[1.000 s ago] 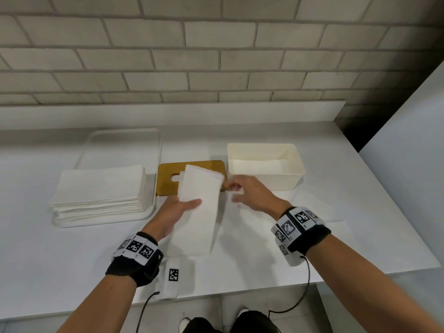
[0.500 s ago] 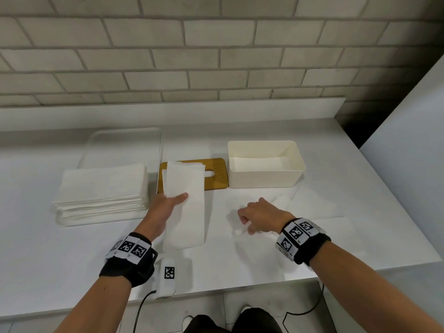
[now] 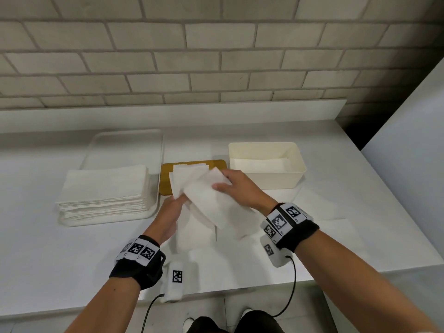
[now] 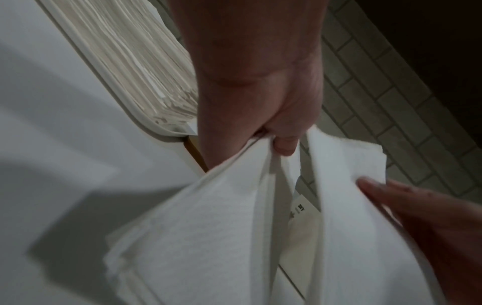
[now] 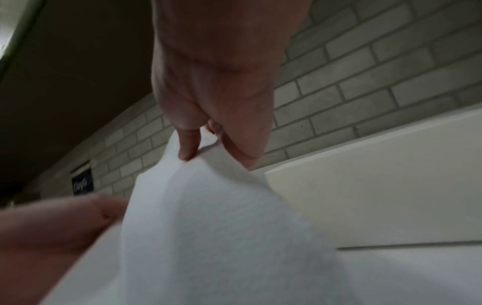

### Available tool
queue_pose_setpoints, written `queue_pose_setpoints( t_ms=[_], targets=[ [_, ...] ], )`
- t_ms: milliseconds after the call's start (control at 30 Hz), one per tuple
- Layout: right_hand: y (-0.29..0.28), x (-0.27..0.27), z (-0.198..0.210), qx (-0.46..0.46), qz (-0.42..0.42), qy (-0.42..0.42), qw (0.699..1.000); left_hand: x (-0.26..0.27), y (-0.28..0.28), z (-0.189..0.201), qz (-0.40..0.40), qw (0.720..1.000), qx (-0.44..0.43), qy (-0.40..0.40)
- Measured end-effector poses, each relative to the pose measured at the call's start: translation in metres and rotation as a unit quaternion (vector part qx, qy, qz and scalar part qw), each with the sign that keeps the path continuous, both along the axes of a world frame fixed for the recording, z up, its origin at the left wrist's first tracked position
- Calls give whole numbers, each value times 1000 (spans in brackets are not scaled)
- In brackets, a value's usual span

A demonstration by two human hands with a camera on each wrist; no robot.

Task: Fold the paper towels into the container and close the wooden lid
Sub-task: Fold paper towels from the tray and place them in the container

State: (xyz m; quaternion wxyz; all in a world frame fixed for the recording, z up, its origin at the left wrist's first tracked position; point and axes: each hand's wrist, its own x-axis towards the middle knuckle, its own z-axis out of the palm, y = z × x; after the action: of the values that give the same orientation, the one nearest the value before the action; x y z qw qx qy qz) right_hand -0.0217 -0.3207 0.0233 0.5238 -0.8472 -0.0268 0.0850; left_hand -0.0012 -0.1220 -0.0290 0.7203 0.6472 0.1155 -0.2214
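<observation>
Both hands hold folded white paper towels (image 3: 209,200) above the table, in front of the wooden lid (image 3: 165,175). My left hand (image 3: 171,212) pinches the towels' left edge between thumb and fingers (image 4: 284,144). My right hand (image 3: 236,188) pinches the upper right part of the towel (image 5: 208,206), thumb on top. The cream container (image 3: 295,174) stands open to the right of the lid, with folded towels (image 3: 259,164) lying inside. The lid lies flat, mostly hidden by the held towels.
A thick stack of unfolded paper towels (image 3: 103,188) sits on a white tray (image 3: 153,210) at the left. More flat sheets (image 3: 307,200) lie on the table under and right of my hands. A brick wall runs behind; a white panel rises at the right.
My right hand came back from the table and took hold of the towel. Both hands lifted it off the surface, so it is now bunched and tilted between them.
</observation>
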Motion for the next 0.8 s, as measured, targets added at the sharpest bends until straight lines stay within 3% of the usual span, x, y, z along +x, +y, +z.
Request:
queue_pose_setpoints(
  t_ms=[100,200,300,400,567,667,800],
  targets=[
    [13,13,3,69,-79,-3,994,-7,-8,9,-39,993,-107,27],
    [24,19,-3,49,-138,-2,989,-10,-12,10,-54,975,-206,59],
    [36,18,-14,44,-180,-3,983,-18,-15,11,-89,978,-186,33],
    [41,6,-19,99,-195,26,975,-13,-12,7,-61,983,-170,1],
    [32,-15,-26,196,-165,136,957,2,-3,22,-11,968,-250,-4],
    [29,-19,-30,299,-194,153,922,11,-1,27,23,950,-312,12],
    [30,-19,-27,496,-192,155,833,11,-12,36,67,933,-352,-25]
  ],
)
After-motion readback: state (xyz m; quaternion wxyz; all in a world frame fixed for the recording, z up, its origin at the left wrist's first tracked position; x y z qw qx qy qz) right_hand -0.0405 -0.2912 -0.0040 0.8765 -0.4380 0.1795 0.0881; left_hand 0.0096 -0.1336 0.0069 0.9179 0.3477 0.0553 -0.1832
